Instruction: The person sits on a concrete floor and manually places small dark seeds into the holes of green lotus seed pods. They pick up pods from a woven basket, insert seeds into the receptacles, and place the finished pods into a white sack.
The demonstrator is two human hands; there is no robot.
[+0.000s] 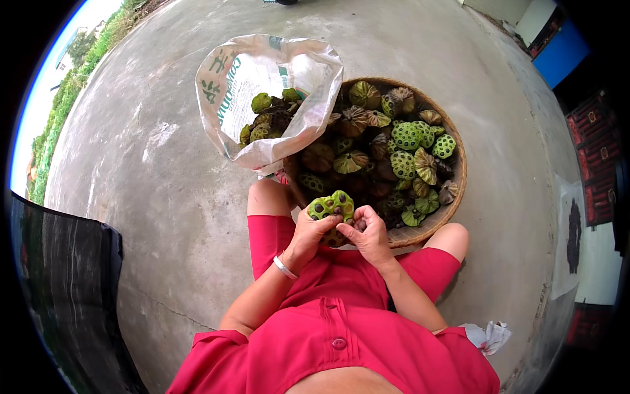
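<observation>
My left hand (311,235) grips a green lotus seed pod (330,207) with dark seeds in its holes, its thumb across the pod's face. At the pod's right side, my right hand (369,235) is closed around several brown lotus seeds (361,225), thumb and fingertips against the pod. Beyond my hands is a round woven basket (455,194) holding many green and brownish lotus pods (403,165), some face up, some with ribbed undersides up. A white woven plastic sack (266,156) stands open beside it, leaning over its left rim, with more pods (263,125) inside.
The basket's near rim lies between my bent knees on a grey concrete floor (162,197). A crumpled white plastic bag (489,337) is on the floor at my right. Dark sheeting (64,276) hangs or lies at the far left. Green plants (59,113) border the floor beyond.
</observation>
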